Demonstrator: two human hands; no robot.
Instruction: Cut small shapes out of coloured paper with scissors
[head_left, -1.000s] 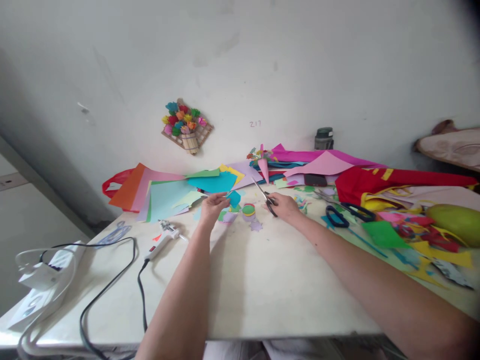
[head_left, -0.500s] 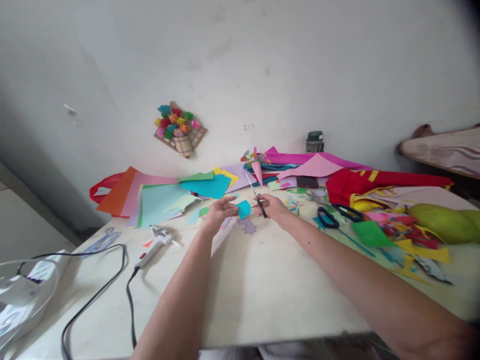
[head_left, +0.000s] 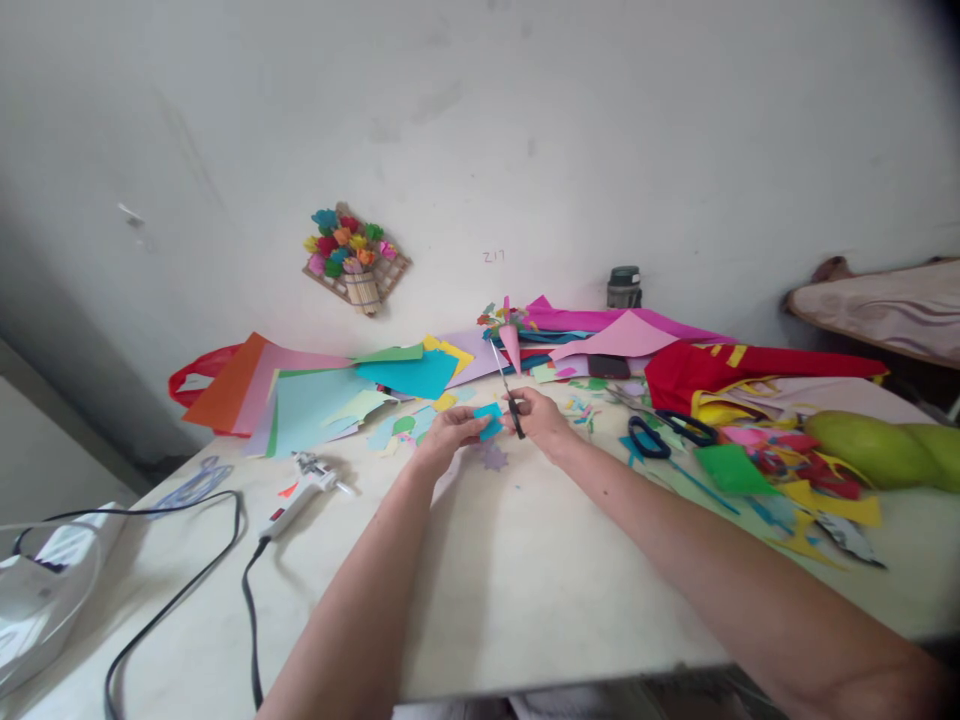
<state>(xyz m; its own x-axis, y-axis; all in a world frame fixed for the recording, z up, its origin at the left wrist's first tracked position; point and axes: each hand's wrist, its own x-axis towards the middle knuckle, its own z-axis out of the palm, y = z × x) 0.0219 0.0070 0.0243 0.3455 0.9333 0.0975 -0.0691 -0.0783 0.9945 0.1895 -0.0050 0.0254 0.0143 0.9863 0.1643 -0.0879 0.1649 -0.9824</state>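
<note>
A small piece of blue paper [head_left: 491, 421] is pinched in my left hand [head_left: 452, 436], over the middle of the table. My right hand [head_left: 541, 420] is closed around the dark handle of small scissors [head_left: 514, 408], whose thin blades point up and away from me. The paper's right edge lies close against my right fingers; whether they touch it I cannot tell. Below both hands a pale purple star-shaped cutout [head_left: 494, 458] lies on the table.
A glue gun [head_left: 292, 502] with a black cord lies left, near a white power strip [head_left: 37, 600]. Coloured sheets [head_left: 319, 405] line the back. Right are larger scissors [head_left: 667, 432], a green paper piece [head_left: 735, 470], scraps and a green fruit [head_left: 862, 450]. A pink paper cone [head_left: 510, 345] stands behind.
My left hand has shifted right and its fingers have closed further on the blue paper, which is now nearer my right hand. The view has moved slightly.
</note>
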